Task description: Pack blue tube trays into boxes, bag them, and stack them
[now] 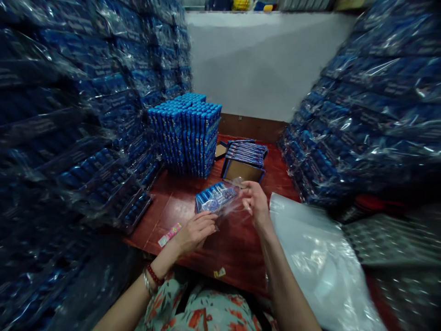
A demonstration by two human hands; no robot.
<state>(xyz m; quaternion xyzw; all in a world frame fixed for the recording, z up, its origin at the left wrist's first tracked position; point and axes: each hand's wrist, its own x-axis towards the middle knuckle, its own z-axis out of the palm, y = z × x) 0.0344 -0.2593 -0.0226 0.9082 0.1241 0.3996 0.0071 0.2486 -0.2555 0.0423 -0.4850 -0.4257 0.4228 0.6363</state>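
A small display box [217, 196] with a row of blue cylindrical packs lies inside a clear plastic bag [232, 204], tilted a little over the red table. My left hand [197, 231] holds the bagged box at its near left edge, fingers together and thumb hidden. At the bag's right end, my right hand [254, 201] pinches the loose film between thumb and fingers. Just beyond the hands is a stack of flattened blue-edged cartons [244, 158]. Farther left stands a tall block of blue cylindrical packs [186, 135].
Film-wrapped blue stacks rise on the left [103, 92] and right [375, 105]. A pile of clear plastic bags [313, 257] lies right of my right arm. A pink strip [170, 234] and a yellowish scrap [219, 273] lie on the red table [165, 202].
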